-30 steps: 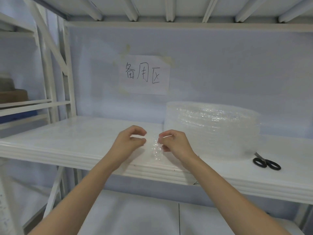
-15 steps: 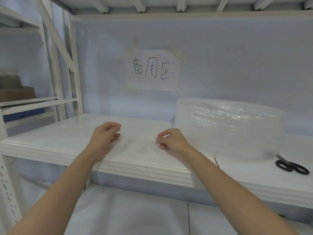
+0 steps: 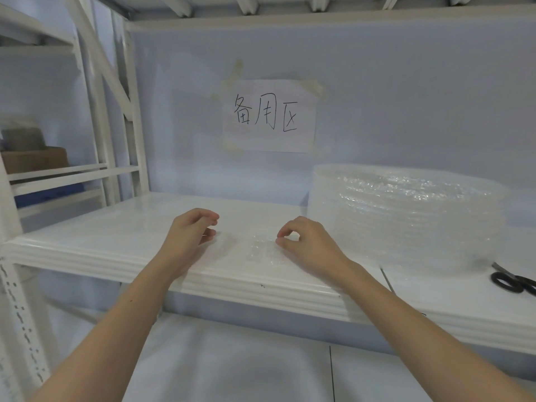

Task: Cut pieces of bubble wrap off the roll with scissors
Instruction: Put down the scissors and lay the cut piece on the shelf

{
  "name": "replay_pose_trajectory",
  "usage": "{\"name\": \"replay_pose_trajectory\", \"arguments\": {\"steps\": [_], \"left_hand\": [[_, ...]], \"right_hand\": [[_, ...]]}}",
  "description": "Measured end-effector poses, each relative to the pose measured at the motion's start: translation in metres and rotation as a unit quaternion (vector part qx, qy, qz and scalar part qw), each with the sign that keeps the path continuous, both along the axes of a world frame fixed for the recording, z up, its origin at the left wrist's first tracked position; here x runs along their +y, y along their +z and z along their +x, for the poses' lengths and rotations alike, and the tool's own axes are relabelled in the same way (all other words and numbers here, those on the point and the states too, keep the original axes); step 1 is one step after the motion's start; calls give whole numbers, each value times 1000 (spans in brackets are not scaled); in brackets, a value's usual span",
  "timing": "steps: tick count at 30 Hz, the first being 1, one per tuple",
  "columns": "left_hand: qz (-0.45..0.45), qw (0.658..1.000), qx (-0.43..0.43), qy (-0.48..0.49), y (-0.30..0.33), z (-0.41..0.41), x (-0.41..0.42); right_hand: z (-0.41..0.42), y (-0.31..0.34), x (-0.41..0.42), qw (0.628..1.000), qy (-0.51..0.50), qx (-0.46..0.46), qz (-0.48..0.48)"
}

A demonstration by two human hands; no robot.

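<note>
A small cut piece of bubble wrap (image 3: 251,249) lies flat on the white shelf (image 3: 116,227), between my hands. My left hand (image 3: 190,235) hovers at its left edge with the fingers loosely curled and nothing in them. My right hand (image 3: 307,243) has thumb and forefinger pinched on the piece's right edge. The big clear bubble wrap roll (image 3: 406,216) stands on its end to the right of my right hand. Black-handled scissors (image 3: 513,281) lie on the shelf at the far right, partly cut off by the frame edge.
A paper sign with handwriting (image 3: 269,116) is taped to the back wall. White rack posts (image 3: 130,126) rise at the left, with a neighbouring shelf holding a brown box (image 3: 34,159). The shelf's front lip (image 3: 261,288) runs under my wrists.
One second ago both hands held the piece up, bunched between them. It now lies flat on the shelf, and my left hand has let go of it.
</note>
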State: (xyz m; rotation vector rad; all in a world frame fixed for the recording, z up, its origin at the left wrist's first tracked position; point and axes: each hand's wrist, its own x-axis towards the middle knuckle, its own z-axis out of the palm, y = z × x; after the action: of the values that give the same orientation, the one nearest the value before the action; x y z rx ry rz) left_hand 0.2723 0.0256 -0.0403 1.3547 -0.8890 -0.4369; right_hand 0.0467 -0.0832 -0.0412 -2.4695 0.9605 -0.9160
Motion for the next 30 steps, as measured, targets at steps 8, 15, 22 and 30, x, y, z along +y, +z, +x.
{"name": "replay_pose_trajectory", "arguments": {"steps": [8,15,22,30], "left_hand": [[2,1000,-14,12,-1,-1,0],[-4,1000,-19,20,-2,-2,-1],[-6,999,-26,26,-4,0,-2],[4,997,-66,38,-5,1,-3]], "right_hand": [[-9,-5,-3,997,56,32,39],[-4,-4,0,997,57,41,31],[4,-3,6,996,66,47,27],[2,-2,8,996,67,41,33]]}}
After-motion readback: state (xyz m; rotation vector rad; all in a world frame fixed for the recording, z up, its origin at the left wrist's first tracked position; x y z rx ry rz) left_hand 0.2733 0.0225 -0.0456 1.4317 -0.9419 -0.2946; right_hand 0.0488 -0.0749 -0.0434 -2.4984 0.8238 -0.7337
